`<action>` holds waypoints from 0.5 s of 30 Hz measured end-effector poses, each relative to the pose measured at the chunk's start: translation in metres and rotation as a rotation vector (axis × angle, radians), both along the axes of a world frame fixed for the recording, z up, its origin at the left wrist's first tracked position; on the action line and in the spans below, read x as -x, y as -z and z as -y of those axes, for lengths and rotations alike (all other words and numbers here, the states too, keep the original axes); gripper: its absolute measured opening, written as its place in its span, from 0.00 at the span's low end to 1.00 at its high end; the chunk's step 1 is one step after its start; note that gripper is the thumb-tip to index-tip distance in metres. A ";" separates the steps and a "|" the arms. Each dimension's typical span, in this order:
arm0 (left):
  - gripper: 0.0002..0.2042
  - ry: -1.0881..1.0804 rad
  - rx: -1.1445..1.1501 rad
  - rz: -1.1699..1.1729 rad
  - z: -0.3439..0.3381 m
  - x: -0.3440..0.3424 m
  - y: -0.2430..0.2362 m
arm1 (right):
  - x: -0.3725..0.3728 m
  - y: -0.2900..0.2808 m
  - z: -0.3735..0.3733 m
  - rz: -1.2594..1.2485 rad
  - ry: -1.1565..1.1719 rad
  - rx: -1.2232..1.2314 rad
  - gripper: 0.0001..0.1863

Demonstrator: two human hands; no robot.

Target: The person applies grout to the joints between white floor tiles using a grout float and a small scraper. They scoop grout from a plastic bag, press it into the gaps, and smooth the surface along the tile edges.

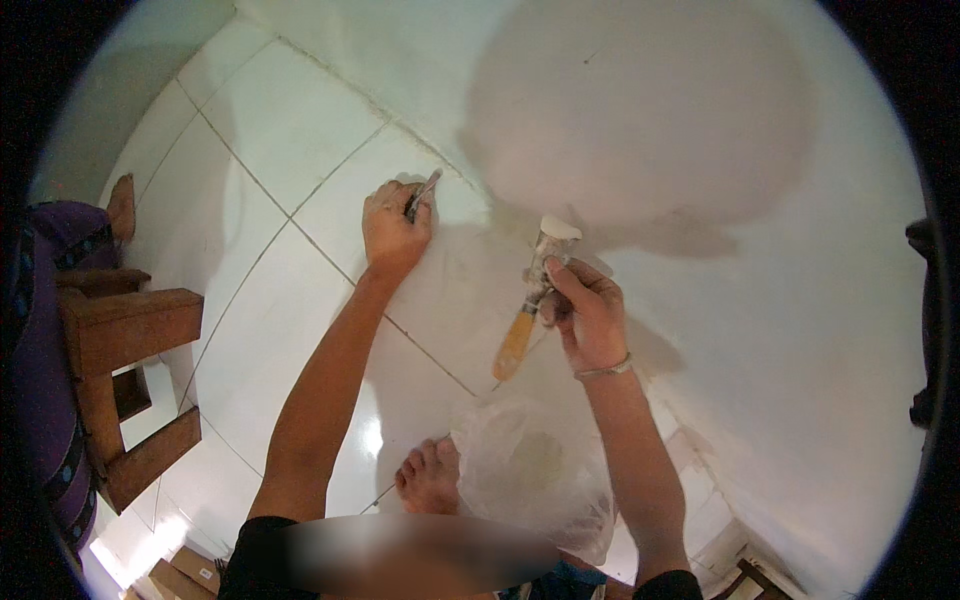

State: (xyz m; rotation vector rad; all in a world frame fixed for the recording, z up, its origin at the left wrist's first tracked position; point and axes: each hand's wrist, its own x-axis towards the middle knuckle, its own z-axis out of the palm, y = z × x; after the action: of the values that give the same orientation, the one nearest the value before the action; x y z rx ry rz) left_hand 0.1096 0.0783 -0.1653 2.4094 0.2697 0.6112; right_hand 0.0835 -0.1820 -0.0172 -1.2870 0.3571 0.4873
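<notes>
My left hand [395,225] rests low by the foot of the pale wall [690,310], closed on a narrow metal tool [431,181] near the grimy seam with the white tiled floor [270,160]. To its right, my right hand [590,315] grips a putty knife [515,345] around its metal part; the wooden handle points down-left and a lump of white paste [558,228] sits on the blade's upper end. Below, a translucent plastic bag [530,465] with pale contents lies beside my bare foot [430,470].
A wooden stool or frame [135,330] stands at the left, beside purple patterned cloth [50,380] and another person's bare foot [121,205]. Cardboard [185,570] lies at the bottom left. Dark wooden pieces [750,575] show at the bottom right. Soft shadows fall on the wall.
</notes>
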 end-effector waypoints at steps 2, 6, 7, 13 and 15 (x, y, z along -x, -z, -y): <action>0.11 0.007 0.001 0.012 0.001 0.000 0.000 | 0.001 -0.037 0.017 0.065 -0.096 0.064 0.10; 0.11 0.026 -0.018 0.030 0.000 0.000 -0.001 | 0.005 -0.103 0.056 0.142 -0.238 0.090 0.11; 0.11 0.019 -0.037 0.029 0.000 0.000 -0.002 | 0.010 -0.116 0.066 0.182 -0.263 0.078 0.11; 0.12 0.015 0.006 -0.006 0.001 0.001 -0.004 | 0.066 -0.177 0.117 0.107 -0.468 0.347 0.10; 0.12 -0.005 -0.035 0.046 0.002 0.002 -0.004 | 0.091 -0.181 0.120 0.085 -0.534 0.444 0.09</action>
State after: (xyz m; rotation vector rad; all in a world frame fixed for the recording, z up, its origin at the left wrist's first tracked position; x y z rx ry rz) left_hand 0.1075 0.0767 -0.1611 2.4250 0.2471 0.6781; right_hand -0.0080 -0.3016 0.1639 -1.8412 0.0398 0.8306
